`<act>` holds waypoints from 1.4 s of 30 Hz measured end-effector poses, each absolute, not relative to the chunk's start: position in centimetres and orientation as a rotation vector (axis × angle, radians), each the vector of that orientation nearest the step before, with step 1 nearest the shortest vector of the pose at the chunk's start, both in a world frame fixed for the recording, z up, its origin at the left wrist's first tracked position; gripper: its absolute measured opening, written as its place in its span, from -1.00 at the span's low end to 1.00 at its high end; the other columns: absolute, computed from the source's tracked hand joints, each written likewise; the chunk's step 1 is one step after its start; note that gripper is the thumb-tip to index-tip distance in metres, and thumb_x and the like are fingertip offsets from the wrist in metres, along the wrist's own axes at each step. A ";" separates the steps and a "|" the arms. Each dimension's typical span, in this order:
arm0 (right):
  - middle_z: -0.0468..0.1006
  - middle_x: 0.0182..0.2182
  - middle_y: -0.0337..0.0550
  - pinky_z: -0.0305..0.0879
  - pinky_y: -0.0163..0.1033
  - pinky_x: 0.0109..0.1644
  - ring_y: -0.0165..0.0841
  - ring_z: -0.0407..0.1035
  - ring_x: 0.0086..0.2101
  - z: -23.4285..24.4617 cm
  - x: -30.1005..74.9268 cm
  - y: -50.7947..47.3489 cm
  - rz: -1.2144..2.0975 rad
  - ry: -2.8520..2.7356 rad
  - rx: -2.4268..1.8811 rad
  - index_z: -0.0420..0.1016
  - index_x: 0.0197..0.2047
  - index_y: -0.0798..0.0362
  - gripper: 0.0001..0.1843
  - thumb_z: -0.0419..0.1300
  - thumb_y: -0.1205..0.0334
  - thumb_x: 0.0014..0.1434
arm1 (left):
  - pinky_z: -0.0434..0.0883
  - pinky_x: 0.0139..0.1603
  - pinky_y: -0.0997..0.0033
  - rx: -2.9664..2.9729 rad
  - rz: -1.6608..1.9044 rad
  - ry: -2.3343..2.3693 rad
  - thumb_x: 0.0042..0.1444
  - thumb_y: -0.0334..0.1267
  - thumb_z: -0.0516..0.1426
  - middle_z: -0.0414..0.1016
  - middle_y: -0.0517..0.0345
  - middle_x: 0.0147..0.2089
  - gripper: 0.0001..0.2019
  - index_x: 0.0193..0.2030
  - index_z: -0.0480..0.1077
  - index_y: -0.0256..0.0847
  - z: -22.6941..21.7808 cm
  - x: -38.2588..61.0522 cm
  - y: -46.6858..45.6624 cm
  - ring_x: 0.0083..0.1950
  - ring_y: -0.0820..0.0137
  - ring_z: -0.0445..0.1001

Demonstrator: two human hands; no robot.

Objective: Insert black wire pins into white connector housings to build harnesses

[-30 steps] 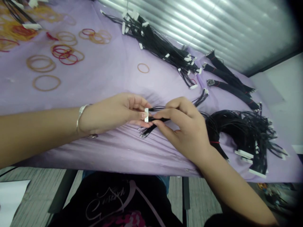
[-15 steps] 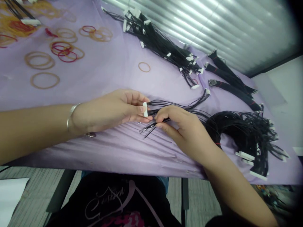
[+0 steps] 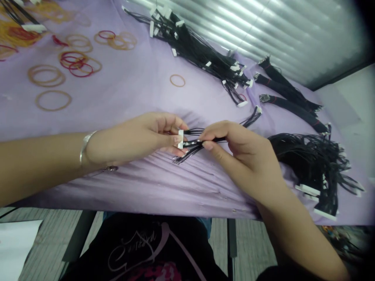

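My left hand (image 3: 137, 136) pinches a small white connector (image 3: 181, 139) between thumb and fingers, just above the purple cloth (image 3: 131, 93). My right hand (image 3: 243, 156) is closed on thin black wires (image 3: 193, 145), holding their ends right at the connector. More black wires fan out from the connector toward the upper right and run under my right hand. Loose wire ends stick out below the connector.
A big pile of black wire harnesses with white connectors (image 3: 316, 168) lies at the right. Another pile (image 3: 202, 50) lies at the back, with three banded bundles (image 3: 290, 97) beside it. Rubber bands (image 3: 76, 62) are scattered at the left, one single band (image 3: 177, 80) mid-table. The table edge runs along the front.
My right hand lifted from the loose wire ends on the cloth and brought wires up against the connector. My left hand stayed nearly in place with the connector.
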State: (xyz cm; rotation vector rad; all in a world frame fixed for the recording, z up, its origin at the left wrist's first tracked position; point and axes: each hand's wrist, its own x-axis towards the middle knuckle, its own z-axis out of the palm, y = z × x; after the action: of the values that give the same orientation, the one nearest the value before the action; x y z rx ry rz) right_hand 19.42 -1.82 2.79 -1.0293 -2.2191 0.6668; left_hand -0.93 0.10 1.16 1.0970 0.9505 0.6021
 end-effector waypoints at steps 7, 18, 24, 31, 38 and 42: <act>0.48 -0.44 -0.27 0.27 -0.39 -0.29 -0.50 0.33 -0.40 2.7 19.2 -1.7 0.651 -2.173 -1.153 0.43 -0.36 0.09 -0.92 0.17 0.42 0.15 | 0.42 -0.23 0.61 1.193 0.574 0.877 0.13 -0.39 0.14 0.52 0.24 -0.36 -0.96 -0.26 0.40 -0.26 0.7 -1.3 0.1 -0.30 0.49 0.51; 0.48 -0.57 -0.28 0.15 -0.42 -0.49 -0.53 0.27 -0.55 2.7 19.0 -1.3 0.707 -2.081 -1.394 0.49 -0.49 0.12 -0.90 0.20 0.40 0.03 | 0.42 -0.22 0.63 1.235 0.530 0.854 0.15 -0.41 0.13 0.54 0.24 -0.36 -0.93 -0.24 0.43 -0.26 0.4 -1.6 0.4 -0.32 0.51 0.53; 0.46 -0.60 -0.28 0.13 -0.41 -0.51 -0.52 0.25 -0.58 2.7 18.9 -1.4 0.677 -2.076 -1.421 0.47 -0.52 0.11 -0.90 0.20 0.40 0.01 | 0.43 -0.22 0.64 1.226 0.528 0.857 0.16 -0.42 0.14 0.55 0.24 -0.34 -0.93 -0.22 0.43 -0.26 0.3 -1.7 0.4 -0.31 0.52 0.54; 0.38 -0.66 -0.30 0.02 -0.41 -0.58 -0.55 0.17 -0.63 2.7 18.6 -1.6 0.651 -2.061 -1.443 0.41 -0.56 0.10 -0.87 0.18 0.37 -0.01 | 0.45 -0.26 0.67 1.195 0.541 0.902 0.14 -0.43 0.15 0.55 0.27 -0.36 -0.94 -0.25 0.42 -0.25 0.6 -1.5 0.4 -0.33 0.52 0.56; 0.41 -0.64 -0.29 0.04 -0.41 -0.58 -0.55 0.18 -0.63 2.6 18.6 -1.8 0.619 -2.052 -1.418 0.39 -0.57 0.10 -0.85 0.18 0.36 0.01 | 0.46 -0.26 0.65 1.178 0.530 0.906 0.14 -0.42 0.15 0.54 0.28 -0.38 -0.96 -0.27 0.40 -0.25 0.8 -1.3 0.3 -0.33 0.52 0.56; 0.41 -0.63 -0.29 0.08 -0.42 -0.55 -0.54 0.21 -0.61 2.6 18.6 -1.8 0.609 -2.084 -1.394 0.39 -0.56 0.10 -0.85 0.19 0.37 0.02 | 0.44 -0.26 0.65 1.138 0.541 0.909 0.12 -0.43 0.16 0.53 0.28 -0.37 -0.96 -0.29 0.39 -0.25 0.7 -1.3 0.4 -0.33 0.52 0.54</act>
State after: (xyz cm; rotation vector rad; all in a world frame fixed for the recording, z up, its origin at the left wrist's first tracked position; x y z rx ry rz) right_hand 18.63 -1.78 2.55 -1.3945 -2.0841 0.6091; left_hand -1.26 0.40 0.67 1.1385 0.9090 0.5408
